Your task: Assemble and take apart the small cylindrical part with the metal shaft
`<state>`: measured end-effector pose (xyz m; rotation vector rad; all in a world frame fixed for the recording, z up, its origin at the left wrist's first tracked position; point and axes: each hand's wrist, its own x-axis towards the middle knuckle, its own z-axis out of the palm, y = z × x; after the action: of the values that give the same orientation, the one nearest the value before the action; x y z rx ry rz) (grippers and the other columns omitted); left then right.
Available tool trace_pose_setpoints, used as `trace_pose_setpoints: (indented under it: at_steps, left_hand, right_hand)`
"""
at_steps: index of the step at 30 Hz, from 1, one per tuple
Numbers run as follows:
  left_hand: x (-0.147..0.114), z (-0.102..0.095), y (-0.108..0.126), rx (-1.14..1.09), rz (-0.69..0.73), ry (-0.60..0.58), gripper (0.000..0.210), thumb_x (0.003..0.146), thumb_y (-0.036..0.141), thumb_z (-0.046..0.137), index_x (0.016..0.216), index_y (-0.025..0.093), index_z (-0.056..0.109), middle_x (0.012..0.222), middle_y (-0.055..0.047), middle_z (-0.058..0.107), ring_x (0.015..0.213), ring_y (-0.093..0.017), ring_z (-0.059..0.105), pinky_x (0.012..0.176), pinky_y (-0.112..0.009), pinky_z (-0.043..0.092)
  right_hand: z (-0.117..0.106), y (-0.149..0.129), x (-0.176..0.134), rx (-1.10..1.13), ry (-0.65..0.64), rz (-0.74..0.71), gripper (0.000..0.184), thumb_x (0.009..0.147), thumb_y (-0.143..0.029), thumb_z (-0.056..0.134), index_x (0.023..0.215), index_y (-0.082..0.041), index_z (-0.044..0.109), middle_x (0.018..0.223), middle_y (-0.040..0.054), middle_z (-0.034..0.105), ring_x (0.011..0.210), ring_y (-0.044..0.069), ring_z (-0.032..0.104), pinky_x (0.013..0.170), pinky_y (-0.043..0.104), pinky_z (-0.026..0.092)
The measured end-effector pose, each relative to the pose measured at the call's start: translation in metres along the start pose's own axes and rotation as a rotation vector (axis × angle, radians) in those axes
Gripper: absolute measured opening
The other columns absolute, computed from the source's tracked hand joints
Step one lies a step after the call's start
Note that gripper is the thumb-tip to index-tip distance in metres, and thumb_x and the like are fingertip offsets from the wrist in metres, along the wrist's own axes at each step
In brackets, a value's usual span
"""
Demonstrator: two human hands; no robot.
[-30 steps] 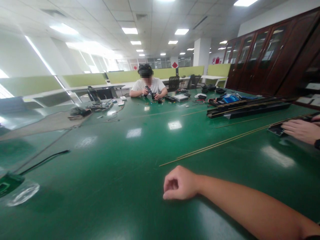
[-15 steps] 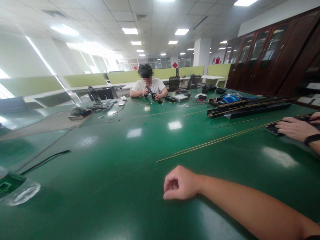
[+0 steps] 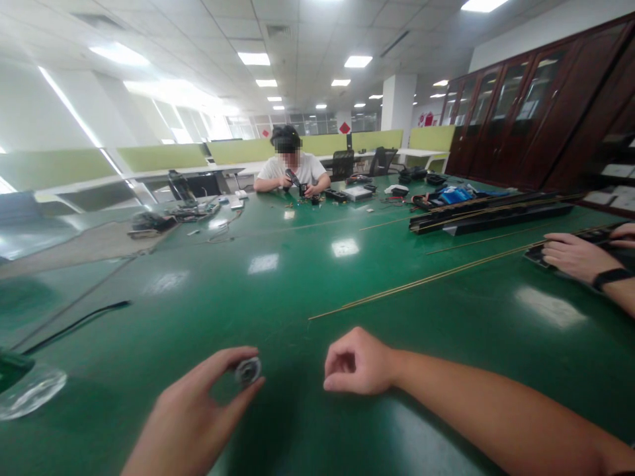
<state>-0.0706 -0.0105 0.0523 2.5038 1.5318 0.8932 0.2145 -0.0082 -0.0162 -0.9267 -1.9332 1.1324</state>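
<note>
Between the thumb and fingers of my left hand (image 3: 193,413) is a small round silvery part (image 3: 248,371) with a dark centre, its exact kind unclear. I hold it a little above the green tabletop (image 3: 278,291), at the lower middle of the view. My right hand (image 3: 354,361) rests on the table just to the right, fingers curled into a loose fist with a shadowed hollow and nothing visible inside. Beyond it lie thin brass-coloured rods (image 3: 397,289), the nearest end a short way from my knuckles.
A clear bottle (image 3: 34,390) lies at the left edge near a black cable (image 3: 79,327). On the right, a co-worker's hands (image 3: 578,258) rest on a dark part. Black metal channels (image 3: 510,215) lie beyond. Across the table another person (image 3: 292,168) handles a black tool.
My left hand has come into view from the lower left, carrying the round part. My right hand keeps its place and curled shape. The view has shifted slightly.
</note>
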Motion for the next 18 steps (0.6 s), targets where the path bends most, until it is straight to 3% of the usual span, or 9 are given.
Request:
trace_pose_setpoints:
  at_steps: [3, 5, 8, 13, 18]
  left_hand:
    - [0.031, 0.038, 0.028, -0.104, 0.063, -0.152, 0.019, 0.080, 0.032, 0.067, 0.097, 0.024, 0.067, 0.094, -0.001, 0.072, 0.086, -0.020, 0.068, 0.077, -0.030, 0.056]
    - [0.040, 0.063, 0.037, -0.176, 0.043, -0.159, 0.018, 0.081, 0.027, 0.064, 0.099, 0.022, 0.066, 0.096, -0.003, 0.072, 0.087, -0.020, 0.068, 0.079, -0.031, 0.055]
    - [0.040, 0.085, 0.034, -0.299, 0.004, -0.192, 0.024, 0.082, 0.025, 0.063, 0.106, 0.021, 0.066, 0.104, -0.005, 0.072, 0.093, -0.020, 0.069, 0.086, -0.033, 0.055]
    - [0.032, 0.085, 0.026, -0.515, -0.080, -0.272, 0.023, 0.082, 0.024, 0.065, 0.105, 0.024, 0.065, 0.114, -0.004, 0.071, 0.104, -0.020, 0.068, 0.094, -0.034, 0.055]
    - [0.032, 0.082, 0.032, -0.562, -0.069, -0.361, 0.025, 0.085, 0.027, 0.066, 0.110, 0.025, 0.063, 0.114, -0.003, 0.071, 0.104, -0.019, 0.067, 0.095, -0.033, 0.053]
  right_hand:
    - [0.001, 0.004, 0.003, 0.013, 0.193, 0.052, 0.015, 0.078, -0.025, 0.072, 0.087, -0.015, 0.066, 0.065, -0.0018, 0.061, 0.055, 0.010, 0.052, 0.053, 0.020, 0.042]
    - [0.002, 0.007, 0.006, -0.024, 0.301, 0.087, 0.015, 0.078, -0.017, 0.067, 0.093, -0.017, 0.062, 0.070, -0.0018, 0.062, 0.058, 0.010, 0.054, 0.055, 0.020, 0.043]
    - [0.002, 0.009, 0.008, -0.082, 0.330, 0.122, 0.026, 0.077, -0.009, 0.062, 0.100, -0.019, 0.058, 0.079, -0.0013, 0.066, 0.060, 0.010, 0.056, 0.057, 0.020, 0.043]
    - [0.003, 0.003, 0.006, -0.197, 0.224, 0.131, 0.021, 0.076, -0.012, 0.064, 0.095, -0.021, 0.061, 0.080, -0.0025, 0.068, 0.059, 0.010, 0.057, 0.057, 0.021, 0.042]
    - [0.002, 0.000, 0.004, -0.217, 0.222, 0.147, 0.019, 0.075, -0.012, 0.064, 0.092, -0.021, 0.061, 0.079, -0.0027, 0.067, 0.060, 0.010, 0.056, 0.056, 0.021, 0.040]
